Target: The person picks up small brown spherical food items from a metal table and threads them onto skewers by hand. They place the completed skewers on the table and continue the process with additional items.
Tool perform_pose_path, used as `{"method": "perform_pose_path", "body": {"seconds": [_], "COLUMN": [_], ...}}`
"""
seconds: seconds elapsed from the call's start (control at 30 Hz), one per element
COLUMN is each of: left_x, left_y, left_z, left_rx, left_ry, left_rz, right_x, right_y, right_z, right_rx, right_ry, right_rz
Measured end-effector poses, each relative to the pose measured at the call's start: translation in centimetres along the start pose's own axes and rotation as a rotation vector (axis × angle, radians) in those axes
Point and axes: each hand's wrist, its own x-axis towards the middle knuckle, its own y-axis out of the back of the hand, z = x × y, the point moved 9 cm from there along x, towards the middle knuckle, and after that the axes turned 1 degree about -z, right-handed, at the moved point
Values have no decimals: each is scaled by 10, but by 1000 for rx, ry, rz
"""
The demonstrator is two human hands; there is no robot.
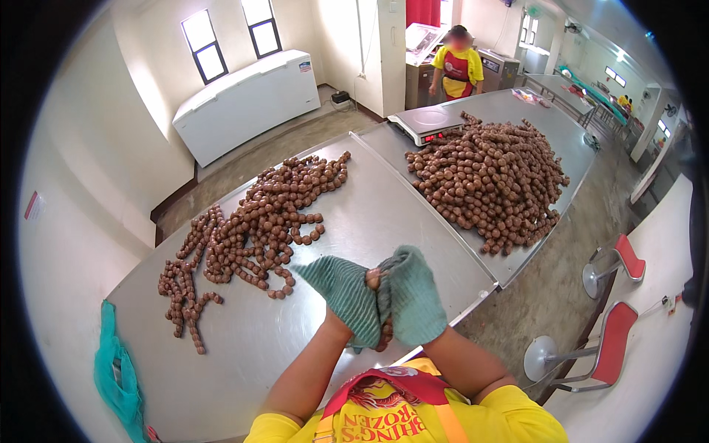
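While both gloved hands, left hand (341,294) and right hand (415,297), grip closed on a brown ball string (374,279), bare tabletop (384,214) lies ahead, near its front edge.

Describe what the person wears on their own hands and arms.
Both hands are covered by teal-green ribbed cloth that looks like towelling, wrapped loosely rather than fitted like gloves: the left hand and the right hand. The forearms are bare below the cloth. Short yellow sleeves show at the shoulders, and a red apron with orange straps lies over the yellow shirt.
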Motion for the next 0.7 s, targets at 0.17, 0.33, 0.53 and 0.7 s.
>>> {"method": "perform_pose_path", "body": {"seconds": [0.17, 0.33, 0.53, 0.7], "left_x": [3, -65, -104, -104], "left_y": [-34, -37, -27, -6], "left_z": [32, 39, 104, 90], "left_rx": [18, 1126, 774, 1307], "left_ry": [-10, -111, -174, -382], "left_rz": [-70, -432, 164, -402], "right_x": [10, -3, -2, -28], "right_y": [2, 9, -27, -46], "right_z": [-54, -19, -56, -36], "right_rx": [1747, 1836, -448, -458], "right_ry": [-420, -506, 345, 497], "right_rz": [-226, -478, -554, -703]}}
